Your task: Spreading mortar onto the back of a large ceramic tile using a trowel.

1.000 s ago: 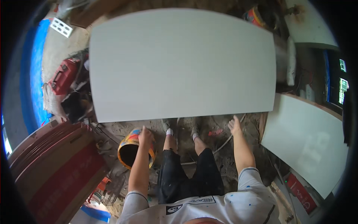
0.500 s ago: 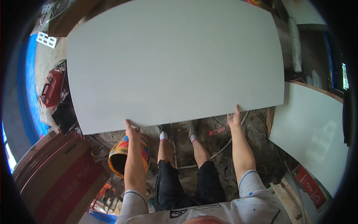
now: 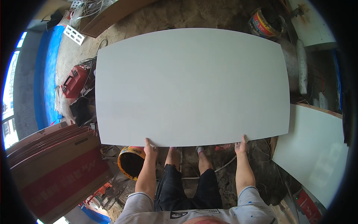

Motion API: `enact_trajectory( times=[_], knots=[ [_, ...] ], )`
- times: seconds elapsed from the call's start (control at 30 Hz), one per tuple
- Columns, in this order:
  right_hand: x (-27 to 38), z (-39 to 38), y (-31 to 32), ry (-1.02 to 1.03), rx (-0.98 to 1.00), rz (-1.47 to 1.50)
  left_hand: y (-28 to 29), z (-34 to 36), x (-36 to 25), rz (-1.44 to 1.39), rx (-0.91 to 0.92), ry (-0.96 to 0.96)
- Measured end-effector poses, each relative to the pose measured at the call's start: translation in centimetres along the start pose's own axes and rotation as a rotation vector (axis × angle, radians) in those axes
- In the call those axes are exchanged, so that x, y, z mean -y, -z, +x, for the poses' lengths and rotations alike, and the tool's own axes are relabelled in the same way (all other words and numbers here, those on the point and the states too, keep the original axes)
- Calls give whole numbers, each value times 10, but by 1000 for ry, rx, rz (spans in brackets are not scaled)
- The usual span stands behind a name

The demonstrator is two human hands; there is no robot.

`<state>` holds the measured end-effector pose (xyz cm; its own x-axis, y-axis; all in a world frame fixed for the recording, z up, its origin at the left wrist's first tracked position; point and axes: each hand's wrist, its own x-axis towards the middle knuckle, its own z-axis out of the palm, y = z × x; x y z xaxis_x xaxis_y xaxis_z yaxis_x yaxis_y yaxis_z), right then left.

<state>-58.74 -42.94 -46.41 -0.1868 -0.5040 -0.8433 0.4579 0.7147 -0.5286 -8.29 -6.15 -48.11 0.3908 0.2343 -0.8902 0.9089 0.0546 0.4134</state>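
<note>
A large white board (image 3: 194, 86) spreads out in front of me and hides much of the floor. My left hand (image 3: 150, 150) grips its near edge left of the middle, thumb on top and the other fingers underneath. Farther right along the same edge, my right hand (image 3: 241, 146) holds on in the same way, its fingers mostly hidden below. Both arms reach forward, and my feet stand under the near edge. What supports the far side of the board cannot be seen.
A yellow-rimmed bucket (image 3: 131, 163) stands by my left leg. Stacked cardboard boxes (image 3: 59, 173) lie left, beyond them a red toolbox (image 3: 75, 81). Another white panel (image 3: 311, 145) is at right. A second bucket (image 3: 265, 24) and a long carton (image 3: 112, 16) are at the far side.
The board now sits lower in view and more level, both hands still on its near edge. The far floor, long carton and second bucket have come into sight.
</note>
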Motion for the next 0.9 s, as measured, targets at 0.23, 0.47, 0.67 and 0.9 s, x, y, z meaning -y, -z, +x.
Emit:
enact_trajectory(
  times=[0.23,0.47,0.67,0.9],
  knots=[
    [13,-42,52,-34,40,-27,76,-40,30,-122,23,72],
    [32,-103,102,-44,21,-112,133,-106,48,-60,-31,74],
    [41,-150,149,-69,2,-109,182,-152,56,-45,-56,52],
    [74,-242,200,-142,-81,-133,253,-243,60,-36,-68,62]
  ],
)
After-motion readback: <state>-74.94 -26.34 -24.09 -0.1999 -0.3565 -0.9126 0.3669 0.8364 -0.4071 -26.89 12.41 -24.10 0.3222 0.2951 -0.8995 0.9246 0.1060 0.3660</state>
